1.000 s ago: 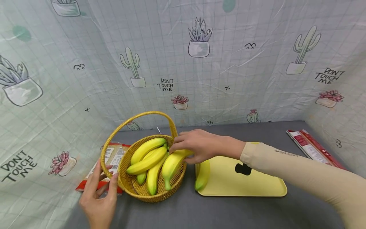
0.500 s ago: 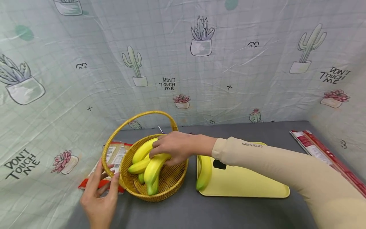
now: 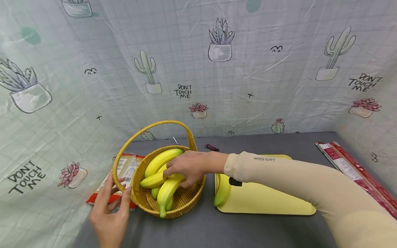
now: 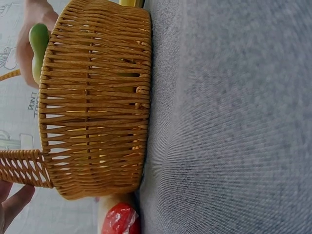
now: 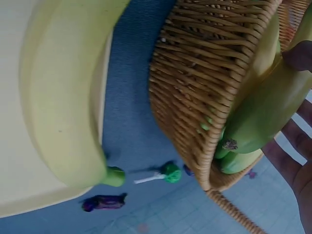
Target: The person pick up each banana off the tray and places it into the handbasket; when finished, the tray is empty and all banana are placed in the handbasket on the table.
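A yellow wicker basket [image 3: 186, 206] with a tall arched handle [image 3: 145, 129] stands left of centre, holding several bananas. My left hand [image 3: 109, 218] pinches the lower left end of that handle between thumb and fingers. Over the basket's inside, my right hand [image 3: 187, 167] grips a banana [image 3: 166, 196] by its upper part, its green tip pointing toward me across the near rim. This banana lies over the others; whether it rests its weight on them I cannot tell. In the right wrist view the held banana [image 5: 268, 109] shows its dark end, with fingers around it.
Right of the basket lies a yellow tray [image 3: 273, 203] with one banana [image 3: 222, 194] along its left side. A red-and-clear packet [image 3: 127, 168] lies behind my left hand, another red packet [image 3: 350, 165] far right. Behind are a lollipop [image 5: 170, 172] and a purple wrapped candy [image 5: 104, 202].
My right hand has carried the banana leftward over the other bananas, then slightly lower. My left hand stays at the handle. The purple wrapped candy has come into sight behind the right wrist.
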`<state>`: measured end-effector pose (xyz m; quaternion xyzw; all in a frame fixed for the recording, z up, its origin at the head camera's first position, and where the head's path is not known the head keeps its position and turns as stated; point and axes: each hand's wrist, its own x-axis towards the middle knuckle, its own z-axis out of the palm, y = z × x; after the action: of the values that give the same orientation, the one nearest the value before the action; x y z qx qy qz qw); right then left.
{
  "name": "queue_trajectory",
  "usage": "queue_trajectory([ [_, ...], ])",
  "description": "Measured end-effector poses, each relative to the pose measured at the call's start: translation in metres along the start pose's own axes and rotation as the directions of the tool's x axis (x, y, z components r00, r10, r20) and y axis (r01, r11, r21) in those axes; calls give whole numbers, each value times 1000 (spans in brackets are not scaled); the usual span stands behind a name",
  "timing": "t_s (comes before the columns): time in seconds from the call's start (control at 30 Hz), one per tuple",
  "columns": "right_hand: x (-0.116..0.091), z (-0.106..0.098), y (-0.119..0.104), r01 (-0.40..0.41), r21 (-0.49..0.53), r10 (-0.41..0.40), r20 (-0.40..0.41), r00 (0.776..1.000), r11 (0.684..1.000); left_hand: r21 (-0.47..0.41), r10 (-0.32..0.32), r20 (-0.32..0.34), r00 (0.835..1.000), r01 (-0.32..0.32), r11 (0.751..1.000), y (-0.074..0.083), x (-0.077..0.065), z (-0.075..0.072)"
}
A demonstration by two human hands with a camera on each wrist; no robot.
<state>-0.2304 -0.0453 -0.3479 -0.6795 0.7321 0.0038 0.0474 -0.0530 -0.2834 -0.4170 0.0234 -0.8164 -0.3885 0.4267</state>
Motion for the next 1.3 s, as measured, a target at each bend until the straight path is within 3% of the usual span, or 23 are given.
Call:
queue_trajectory([
  [0.2,-4,10,7,-45,39,45,-8,999,998,-11,7,1,1000,-7,1000,-1,1,1],
  [0.4,-7,8,7,-20,-3,20,-50,999,1000,-4,-2,-2,1000,2,1000,-2,0,1],
  [0.63,-32,-4,3,-4,12,5,-151,988,1000,-10,24,-16,1000,-24,1000,-1,1,1],
  [0.8,-65,2,3,-7,70,26,-277,961,998,-29,56,-27,998,-57,998,1,2,1],
  [1.03,-112,23,5,-2,110,49,-426,903,994,-25,45,-21,999,-45,999,1,1,1],
  [1.17,-137,37,8,-29,152,100,-481,871,988,-32,57,-31,998,-58,998,1,1,2],
  [1.3,-157,50,14,-93,175,169,-487,857,980,-42,73,-47,996,-75,996,0,1,4],
])
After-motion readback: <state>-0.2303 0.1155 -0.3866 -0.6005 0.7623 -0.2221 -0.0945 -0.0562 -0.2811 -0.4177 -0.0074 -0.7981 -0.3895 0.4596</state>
